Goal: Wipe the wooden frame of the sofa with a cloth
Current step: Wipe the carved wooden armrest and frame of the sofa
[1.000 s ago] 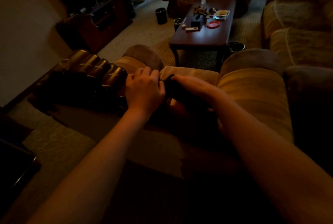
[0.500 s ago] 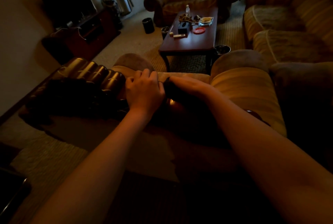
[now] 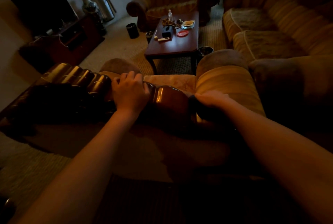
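Mid-wipe, I'd say. My right hand (image 3: 211, 98) is pressing a dark cloth (image 3: 200, 108) onto the glossy wooden frame (image 3: 169, 98) along the sofa's top rail; fingers look curled over the cloth, though it's too dark to see the grip clearly. My left hand (image 3: 130, 92) rests on the frame further left, fingers bent over the top edge, steadying, holding nothing loose. The bare stretch of wood between my hands shines, so I judge that bit is probably done, but I can't confirm clean versus dirty in this light. The ribbed carved section (image 3: 77, 77) left of my left hand and whatever frame lies under and beyond my right hand seem left to do. The sofa cushion (image 3: 225, 81) sits just past my right hand.

Writing: none readable. Small items on the surface (image 3: 173, 47) well ahead of both hands are too tiny and dim for any label or brand.
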`<state>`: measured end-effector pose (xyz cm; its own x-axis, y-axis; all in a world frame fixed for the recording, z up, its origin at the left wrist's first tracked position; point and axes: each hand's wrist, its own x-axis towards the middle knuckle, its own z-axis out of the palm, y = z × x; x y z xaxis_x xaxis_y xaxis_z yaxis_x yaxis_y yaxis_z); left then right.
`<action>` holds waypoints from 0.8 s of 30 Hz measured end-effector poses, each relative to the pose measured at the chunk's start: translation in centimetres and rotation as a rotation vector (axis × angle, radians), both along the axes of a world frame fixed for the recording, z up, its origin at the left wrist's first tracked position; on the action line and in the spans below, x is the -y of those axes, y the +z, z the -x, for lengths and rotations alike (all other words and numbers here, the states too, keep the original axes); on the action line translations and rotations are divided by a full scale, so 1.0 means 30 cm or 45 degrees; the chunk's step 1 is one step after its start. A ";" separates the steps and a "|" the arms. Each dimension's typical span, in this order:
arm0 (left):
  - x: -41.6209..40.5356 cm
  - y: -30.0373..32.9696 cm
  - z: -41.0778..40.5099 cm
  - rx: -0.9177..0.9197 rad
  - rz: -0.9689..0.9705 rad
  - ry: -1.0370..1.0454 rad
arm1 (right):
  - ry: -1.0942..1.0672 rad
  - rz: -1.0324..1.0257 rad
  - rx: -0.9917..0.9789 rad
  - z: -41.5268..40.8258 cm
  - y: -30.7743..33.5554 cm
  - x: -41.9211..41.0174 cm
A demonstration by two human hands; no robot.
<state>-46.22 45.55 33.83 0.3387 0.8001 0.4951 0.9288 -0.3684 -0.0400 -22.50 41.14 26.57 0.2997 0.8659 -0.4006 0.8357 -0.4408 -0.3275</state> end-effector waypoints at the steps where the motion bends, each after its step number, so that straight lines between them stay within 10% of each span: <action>1: -0.001 0.000 0.002 0.009 0.007 -0.001 | -0.025 -0.004 0.021 -0.011 -0.007 0.006; 14: 0.004 0.017 -0.017 0.016 0.029 0.007 | 0.015 -0.563 0.379 0.188 -0.055 0.165; 24: -0.002 0.015 -0.001 0.044 0.023 -0.131 | -0.505 -1.438 -0.649 0.577 -0.101 0.304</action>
